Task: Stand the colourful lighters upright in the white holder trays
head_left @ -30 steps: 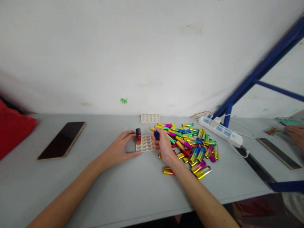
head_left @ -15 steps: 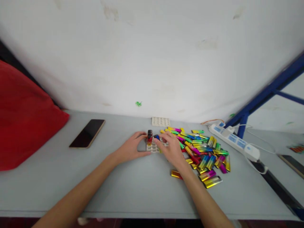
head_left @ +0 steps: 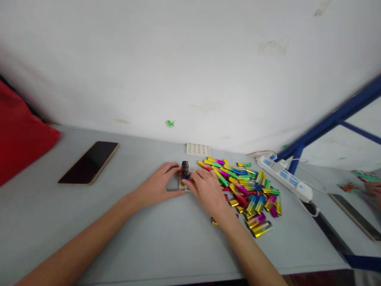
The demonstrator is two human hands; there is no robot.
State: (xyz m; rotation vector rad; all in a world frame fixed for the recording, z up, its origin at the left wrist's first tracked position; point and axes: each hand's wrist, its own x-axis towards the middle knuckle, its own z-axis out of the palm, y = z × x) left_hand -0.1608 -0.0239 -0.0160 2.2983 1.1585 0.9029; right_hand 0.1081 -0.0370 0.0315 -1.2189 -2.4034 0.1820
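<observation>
Several lighters (head_left: 185,167) stand upright in a row at the left side of a white tray with holes (head_left: 181,185), dark tops up. My left hand (head_left: 162,184) curves around the tray's left side, thumb and fingers at its edges. My right hand (head_left: 205,188) covers most of the tray, its thumb and fingertips closed on a blue lighter (head_left: 186,176) at the near end of the row. Right of that hand lies a loose pile of shiny coloured lighters (head_left: 250,186).
A second white tray (head_left: 198,149) lies by the wall. A phone (head_left: 91,162) and a red cloth (head_left: 24,135) are at the left. A power strip (head_left: 282,176) lies right of the pile. At the far right are another phone (head_left: 355,214) and another person's hand (head_left: 374,189).
My right hand has moved left with the blue lighter, up against the standing row. My left hand stays at the tray's edge. The view has shifted, and another person's hand now shows at right.
</observation>
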